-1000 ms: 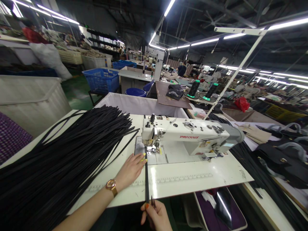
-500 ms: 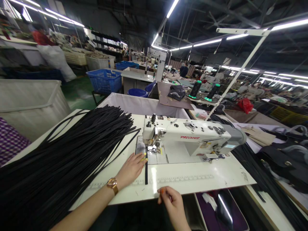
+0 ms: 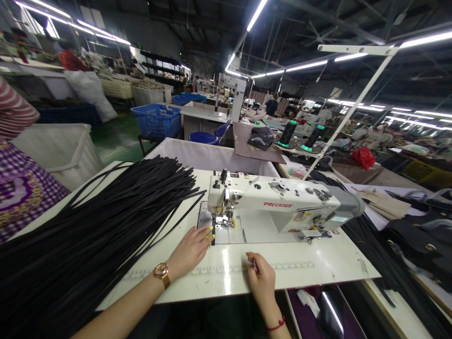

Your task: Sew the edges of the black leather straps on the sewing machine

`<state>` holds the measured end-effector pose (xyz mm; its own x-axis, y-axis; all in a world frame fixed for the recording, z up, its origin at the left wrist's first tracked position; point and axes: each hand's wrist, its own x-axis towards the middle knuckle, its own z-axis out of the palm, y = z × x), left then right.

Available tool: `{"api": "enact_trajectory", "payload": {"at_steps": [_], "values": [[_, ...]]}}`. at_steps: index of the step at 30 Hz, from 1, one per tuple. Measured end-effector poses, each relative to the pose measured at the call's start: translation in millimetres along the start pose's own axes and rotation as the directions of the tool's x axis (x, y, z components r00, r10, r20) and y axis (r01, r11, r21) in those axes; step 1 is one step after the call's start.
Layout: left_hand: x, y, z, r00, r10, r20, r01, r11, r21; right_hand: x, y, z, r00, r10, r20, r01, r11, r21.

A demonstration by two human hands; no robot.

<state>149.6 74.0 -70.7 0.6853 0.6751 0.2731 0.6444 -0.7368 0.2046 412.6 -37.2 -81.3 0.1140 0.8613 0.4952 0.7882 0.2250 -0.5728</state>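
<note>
A short end of black strip (image 3: 213, 239) lies under the needle area of the white sewing machine (image 3: 275, 202). My left hand (image 3: 193, 246) is flat with its fingertips on the strip, just in front of the presser foot. Over the table's ruler marks (image 3: 226, 269), right of the strip, my right hand (image 3: 260, 275) is closed, with something small between its fingers that I cannot make out. A big bundle of black strips (image 3: 106, 212) covers the left of the white table (image 3: 190, 287).
Beside the table at the left stands a person in a checked apron (image 3: 28, 188), near a white bin (image 3: 67, 150). Behind the machine are a cloth-lined bin (image 3: 212, 153) and thread cones (image 3: 287, 133). Black bags (image 3: 420, 240) lie at the right.
My right hand has moved up and forward, over the table. The strip has fed into the machine, so less shows in front. The person at the left has come further into view.
</note>
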Motion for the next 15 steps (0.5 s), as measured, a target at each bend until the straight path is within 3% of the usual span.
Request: {"api": "enact_trajectory", "payload": {"at_steps": [15], "values": [[14.9, -13.0, 4.9, 0.999, -0.011, -0.032, 0.01, 1.0, -0.027, 4.2, -2.8, -2.2, 0.999, -0.033, 0.039, 0.033, 0.999, -0.001]]}}
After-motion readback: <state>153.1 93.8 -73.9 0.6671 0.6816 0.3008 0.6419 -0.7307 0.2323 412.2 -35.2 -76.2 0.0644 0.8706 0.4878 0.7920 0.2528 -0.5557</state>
